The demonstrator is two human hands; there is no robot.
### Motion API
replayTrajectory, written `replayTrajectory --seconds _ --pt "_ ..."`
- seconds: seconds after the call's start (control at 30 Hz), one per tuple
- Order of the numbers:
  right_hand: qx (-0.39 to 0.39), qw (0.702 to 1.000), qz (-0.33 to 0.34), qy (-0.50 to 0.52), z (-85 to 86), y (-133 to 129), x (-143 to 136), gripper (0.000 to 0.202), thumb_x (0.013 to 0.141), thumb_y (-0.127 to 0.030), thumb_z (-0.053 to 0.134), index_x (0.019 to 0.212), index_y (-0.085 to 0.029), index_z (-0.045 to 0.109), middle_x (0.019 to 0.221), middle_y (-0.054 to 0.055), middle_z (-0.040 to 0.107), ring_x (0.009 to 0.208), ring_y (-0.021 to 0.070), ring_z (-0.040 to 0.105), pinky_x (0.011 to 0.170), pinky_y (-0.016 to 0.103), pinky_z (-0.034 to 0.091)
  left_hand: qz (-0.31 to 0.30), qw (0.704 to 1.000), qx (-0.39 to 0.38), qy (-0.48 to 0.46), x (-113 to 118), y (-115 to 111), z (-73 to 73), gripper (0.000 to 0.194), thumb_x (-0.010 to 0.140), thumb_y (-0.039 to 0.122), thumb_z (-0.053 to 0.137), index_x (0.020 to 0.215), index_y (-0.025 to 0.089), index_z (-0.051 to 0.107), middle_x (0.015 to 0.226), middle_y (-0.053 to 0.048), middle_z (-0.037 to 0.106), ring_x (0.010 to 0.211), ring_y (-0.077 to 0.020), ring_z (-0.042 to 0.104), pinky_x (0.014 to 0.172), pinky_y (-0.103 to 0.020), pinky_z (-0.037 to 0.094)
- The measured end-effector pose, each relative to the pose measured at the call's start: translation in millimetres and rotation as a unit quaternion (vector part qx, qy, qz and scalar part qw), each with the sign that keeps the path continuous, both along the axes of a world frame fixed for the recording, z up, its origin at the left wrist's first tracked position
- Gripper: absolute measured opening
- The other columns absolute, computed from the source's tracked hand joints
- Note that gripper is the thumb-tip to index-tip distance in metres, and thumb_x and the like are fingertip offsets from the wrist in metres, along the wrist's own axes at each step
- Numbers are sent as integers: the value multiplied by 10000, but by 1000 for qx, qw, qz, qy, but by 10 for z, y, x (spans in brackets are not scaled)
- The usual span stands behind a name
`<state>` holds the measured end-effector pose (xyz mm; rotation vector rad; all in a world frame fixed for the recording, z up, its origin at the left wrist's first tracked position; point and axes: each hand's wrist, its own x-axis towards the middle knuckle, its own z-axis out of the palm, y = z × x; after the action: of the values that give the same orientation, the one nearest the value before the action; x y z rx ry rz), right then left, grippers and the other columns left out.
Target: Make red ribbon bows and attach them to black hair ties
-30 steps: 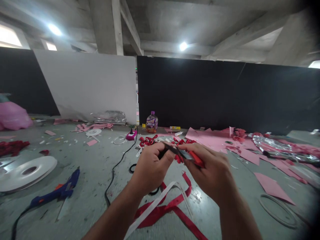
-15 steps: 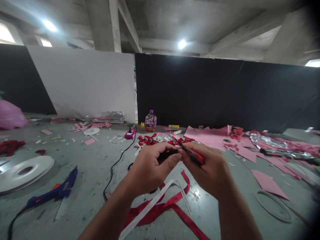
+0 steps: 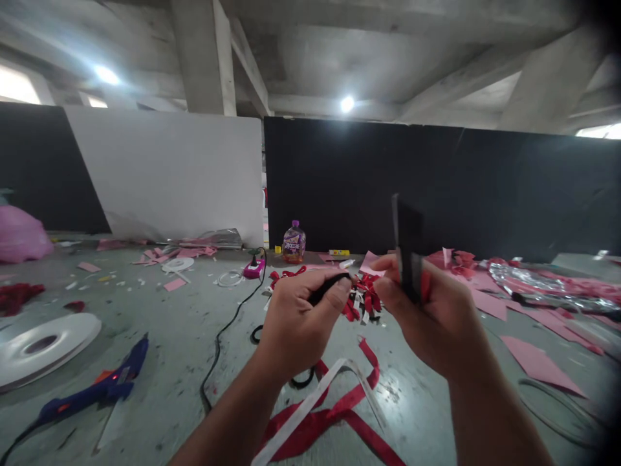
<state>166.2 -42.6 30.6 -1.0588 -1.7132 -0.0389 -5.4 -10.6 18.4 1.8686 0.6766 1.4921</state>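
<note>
My left hand (image 3: 303, 310) is closed, thumb pressed on a strip of black ribbon (image 3: 330, 288) whose end shows at the fingertips. To its right, my right hand (image 3: 431, 310) grips scissors (image 3: 410, 246) with red handles; their dark blades point upward, blurred by motion. Part of the handles is hidden in the palm. A gap separates the two hands. Beyond them lies a pile of red, white and black ribbon pieces (image 3: 361, 298). Below the hands, a red ribbon (image 3: 305, 433) and a white ribbon (image 3: 303, 408) trail across the table.
On the left lie a blue glue gun (image 3: 92, 385) and a white ribbon spool (image 3: 63, 330). A black cord (image 3: 228, 330) runs to a magenta socket (image 3: 253, 268). A bottle (image 3: 294, 243) stands before the black panel (image 3: 339, 188). Pink sheets (image 3: 538, 362) and foil (image 3: 524, 285) lie right.
My right hand has drawn away to the right from my left hand, and the scissors have swung upright. The black ribbon stays in my left hand. The view has tilted slightly upward.
</note>
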Motion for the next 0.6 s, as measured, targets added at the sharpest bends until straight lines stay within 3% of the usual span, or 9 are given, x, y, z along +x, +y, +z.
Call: replayTrajectory --seconds 0.1,0.2,0.33,0.47,0.6 --pt "21 996 -25 -84 3 -38 61 254 949 -440 540 1080 -231 604 805 5 648 664 144 589 590 274 439 23 998 -26 -44 7 -13 23 188 874 266 617 809 166 761 677 -32 641 642 -145 524 617 -265 407" --pt "4 987 -47 -154 24 -110 75 272 1012 -413 395 1141 -247 569 979 47 657 782 172 616 634 298 432 30 995 -53 -84 -2 -36 39 235 867 278 619 668 174 689 537 22 471 521 -106 374 524 -255 313" --pt "-10 976 -70 -204 39 -179 26 286 1007 -446 398 1005 -222 576 874 47 630 674 167 565 588 302 390 22 988 -56 -140 15 -72 26 330 849 267 603 536 177 553 500 47 313 496 -95 237 483 -275 186" --pt "-8 974 -70 -217 29 -191 -6 300 1010 -448 387 925 -217 558 773 25 590 581 148 508 540 296 343 12 979 -59 -193 43 -97 15 221 839 246 594 639 182 664 506 48 314 507 -100 247 510 -279 221" --pt "-1 975 -71 -209 9 -191 -8 289 1015 -442 385 1017 -217 565 827 31 611 600 148 540 548 298 352 -4 975 -72 -209 31 -100 25 198 848 293 611 723 179 714 509 49 315 506 -96 241 496 -279 191"
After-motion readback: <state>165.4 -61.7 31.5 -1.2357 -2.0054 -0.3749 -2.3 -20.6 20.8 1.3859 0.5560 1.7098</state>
